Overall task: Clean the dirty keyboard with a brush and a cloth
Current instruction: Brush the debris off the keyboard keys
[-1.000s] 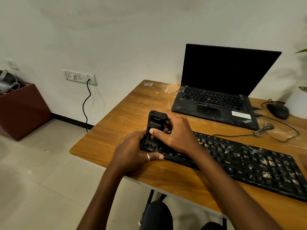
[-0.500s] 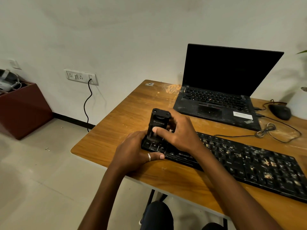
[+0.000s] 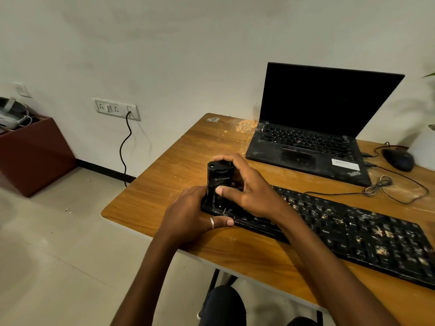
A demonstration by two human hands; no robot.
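Head view: brushing looks underway, the right hand (image 3: 249, 191) gripping the brush (image 3: 217, 182) upright on the keyboard (image 3: 353, 229) by the left edge of the table (image 3: 164, 175), the left hand (image 3: 188, 215) clasping that keyboard end; next, sweep crumbs rightward.

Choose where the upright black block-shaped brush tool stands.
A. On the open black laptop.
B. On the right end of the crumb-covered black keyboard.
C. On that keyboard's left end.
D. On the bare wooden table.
C: the black block-shaped brush tool, gripped by the right hand, stands on the left end of the crumb-covered black keyboard, which the left hand holds.
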